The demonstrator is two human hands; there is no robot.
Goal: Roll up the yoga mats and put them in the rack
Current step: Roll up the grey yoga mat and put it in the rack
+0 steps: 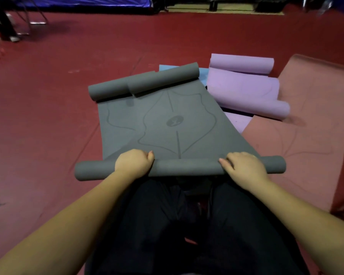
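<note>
A grey mat [163, 126] lay on the red floor [48, 120], right in front of the person's knees. Its near end was rolled into a thin tube, and that tube sat across the person's lap edge. The left hand [134, 161] sat on top of the tube with its fingers curled round it. The right hand [243, 165] gripped the tube too, with its fingertips tucked over the front. Both hands were a little apart, near the middle of the roll.

The far end of the grey mat was curled up as well, in two short rolls side by side. The flat part in between showed wavy lines and a small round mark.

A purple mat [244, 90] lay just to the right, partly under the grey one, with both its ends curled up. A bit of a blue mat [204, 73] peeked out behind the grey one. A pink mat [306, 135] lay flat farther right. The person's dark trousers [187, 225] filled the bottom of the view.
</note>
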